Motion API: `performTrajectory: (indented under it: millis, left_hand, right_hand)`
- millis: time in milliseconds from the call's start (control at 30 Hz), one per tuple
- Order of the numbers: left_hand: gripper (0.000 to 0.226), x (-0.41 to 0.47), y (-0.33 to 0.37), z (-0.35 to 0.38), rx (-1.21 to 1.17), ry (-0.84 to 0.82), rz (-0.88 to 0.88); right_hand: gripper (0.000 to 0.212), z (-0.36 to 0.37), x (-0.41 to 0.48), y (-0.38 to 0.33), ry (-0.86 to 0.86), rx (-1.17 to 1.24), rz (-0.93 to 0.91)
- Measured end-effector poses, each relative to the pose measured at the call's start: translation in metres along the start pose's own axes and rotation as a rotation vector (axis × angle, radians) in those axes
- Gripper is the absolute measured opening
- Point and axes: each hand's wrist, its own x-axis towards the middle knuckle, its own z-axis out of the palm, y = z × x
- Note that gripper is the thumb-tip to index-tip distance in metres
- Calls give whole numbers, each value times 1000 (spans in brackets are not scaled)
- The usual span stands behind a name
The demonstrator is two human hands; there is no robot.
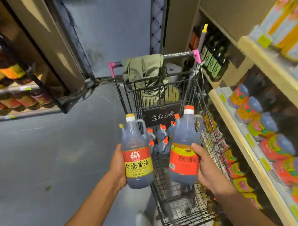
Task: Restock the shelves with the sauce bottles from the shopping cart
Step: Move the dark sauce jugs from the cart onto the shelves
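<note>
The left hand [117, 167] grasps a yellow-capped sauce bottle [136, 153] around its body. The right hand [208, 168] grasps an orange-capped sauce bottle [183, 145]. Both bottles are above the shopping cart [184, 213], and more bottles [161, 134] stand just beyond the hands. The shelf edge [236, 133] is near, right of the right hand. Open floor [42, 154] lies left of the left hand.

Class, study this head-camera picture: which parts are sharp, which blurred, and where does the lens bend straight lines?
Head view: the yellow-capped dark sauce bottle in the left hand is sharp, its label readable; the orange-capped dark sauce bottle in the right hand is slightly smeared; the orange-labelled jars at the right are blurred; the wide lens tilts the pale wooden shelf edge.
</note>
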Motion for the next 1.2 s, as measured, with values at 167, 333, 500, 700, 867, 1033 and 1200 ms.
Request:
performTrajectory:
  millis: [167, 333, 500, 700, 867, 1033, 1200]
  left_hand:
    - [50, -26, 4, 16, 20, -34, 54]
    - [37, -45, -7, 33, 46, -28, 69]
    - [37, -66, -24, 55, 126, -45, 71]
    - [37, -74, -44, 77, 193, -89, 38]
    - [52, -65, -49, 100, 271, -233, -5]
    - [44, -47, -46, 116, 373, -343, -44]
    - [40, -38, -48, 131, 518, -424, -74]
  right_hand:
    - [104, 14, -19, -15, 17, 74, -18]
    - [80, 5, -44, -29, 16, -10, -55]
    - [93, -15, -75, -35, 113, -17, -73]
    - [61, -33, -110, -34, 195, 82, -117]
    - [90, -41, -126, -33, 373, 92, -158]
    - [106, -50, -138, -18, 556, 191, -224]
    - [114, -45, -157, 1, 702, 305, -287]
